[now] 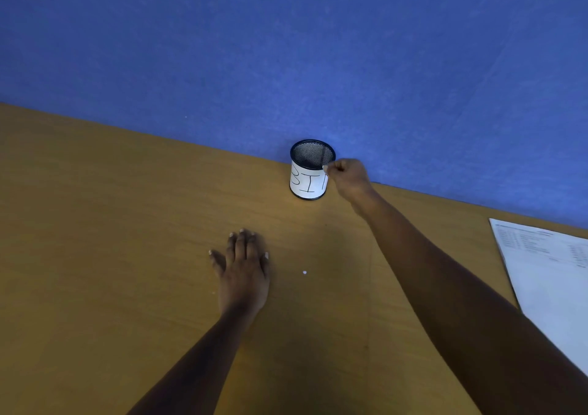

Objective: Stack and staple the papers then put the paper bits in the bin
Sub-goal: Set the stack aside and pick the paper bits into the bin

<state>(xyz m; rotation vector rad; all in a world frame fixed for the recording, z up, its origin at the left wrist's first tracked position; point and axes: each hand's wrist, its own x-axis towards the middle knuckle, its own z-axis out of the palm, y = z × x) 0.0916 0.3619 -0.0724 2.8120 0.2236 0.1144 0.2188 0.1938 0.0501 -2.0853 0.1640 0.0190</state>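
Observation:
A small black mesh bin with a white label stands at the back of the wooden desk against the blue partition. My right hand is at the bin's right rim, fingertips pinched on a tiny white paper bit. My left hand lies flat on the desk, palm down, fingers spread, holding nothing. One small white paper bit rests on the desk to the right of my left hand. A stack of printed papers lies at the right edge of the view, partly cut off.
The wooden desk runs back to a blue fabric partition. A tiny white speck lies on the desk near my left wrist.

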